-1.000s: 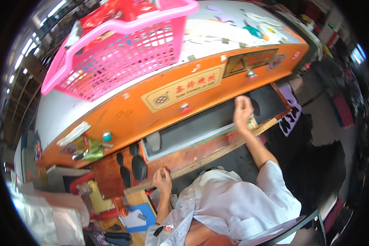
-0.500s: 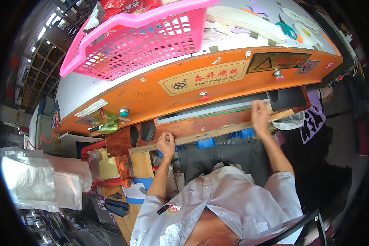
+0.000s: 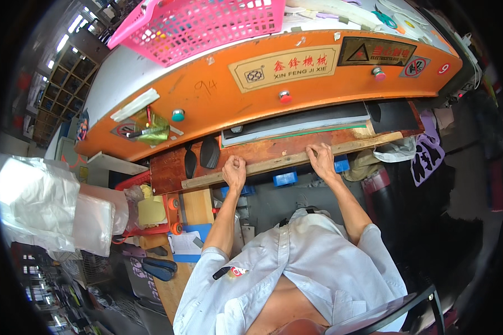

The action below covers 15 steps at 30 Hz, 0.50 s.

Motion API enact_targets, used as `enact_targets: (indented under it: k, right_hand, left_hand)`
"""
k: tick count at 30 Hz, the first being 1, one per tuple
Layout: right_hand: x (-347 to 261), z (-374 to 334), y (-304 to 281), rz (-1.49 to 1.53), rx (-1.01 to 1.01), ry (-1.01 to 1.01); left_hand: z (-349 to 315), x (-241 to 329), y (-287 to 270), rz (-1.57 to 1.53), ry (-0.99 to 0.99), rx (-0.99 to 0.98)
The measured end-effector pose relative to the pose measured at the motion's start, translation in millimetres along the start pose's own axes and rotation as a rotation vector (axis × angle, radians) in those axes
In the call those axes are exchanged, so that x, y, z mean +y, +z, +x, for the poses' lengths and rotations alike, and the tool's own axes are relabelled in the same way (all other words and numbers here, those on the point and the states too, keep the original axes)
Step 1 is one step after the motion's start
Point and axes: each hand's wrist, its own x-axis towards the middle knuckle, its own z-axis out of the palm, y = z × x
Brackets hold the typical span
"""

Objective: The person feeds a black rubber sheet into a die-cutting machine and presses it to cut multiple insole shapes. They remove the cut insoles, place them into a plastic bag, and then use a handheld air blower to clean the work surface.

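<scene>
My left hand (image 3: 234, 170) is curled in a fist on the long wooden bar (image 3: 274, 163) along the front of the machine's brown work bed (image 3: 262, 151). My right hand (image 3: 322, 161) grips the same bar further right, fingers over its top edge. Above the bar lies a flat stack of grey and black sheet material (image 3: 296, 125) under the orange machine head (image 3: 262, 84). Two black shoe-sole-shaped pieces (image 3: 201, 156) rest on the bed to the left of my left hand.
A pink plastic basket (image 3: 207, 22) sits on top of the machine. Red and green buttons (image 3: 285, 96) stud the orange panel. Blue blocks (image 3: 285, 177) hang under the bar. White plastic bags (image 3: 44, 201) and a red cart (image 3: 145, 206) stand at left.
Both hands have come down onto the wooden bar: the right from higher up at the machine's right side, the left up from beside the cart. The camera view shifted.
</scene>
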Motion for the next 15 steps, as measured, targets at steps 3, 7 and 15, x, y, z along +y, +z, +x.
enact_targets:
  k: [3,7,15]
  right_hand:
    - [-5.4,-25.0,-1.6,-0.019,0.001,0.022]
    - [-43.1,-48.1,8.7,-0.088,-0.058,0.312]
    - [-176.9,-13.4,141.2,-0.127,-0.174,-0.076]
  left_hand:
    - [-24.4,-4.2,-12.0,0.008,0.052,-0.054]
    - [-58.6,-0.8,-32.9,-0.333,-0.143,-0.118]
    - [-49.9,25.4,-27.3,-0.583,-0.038,0.067]
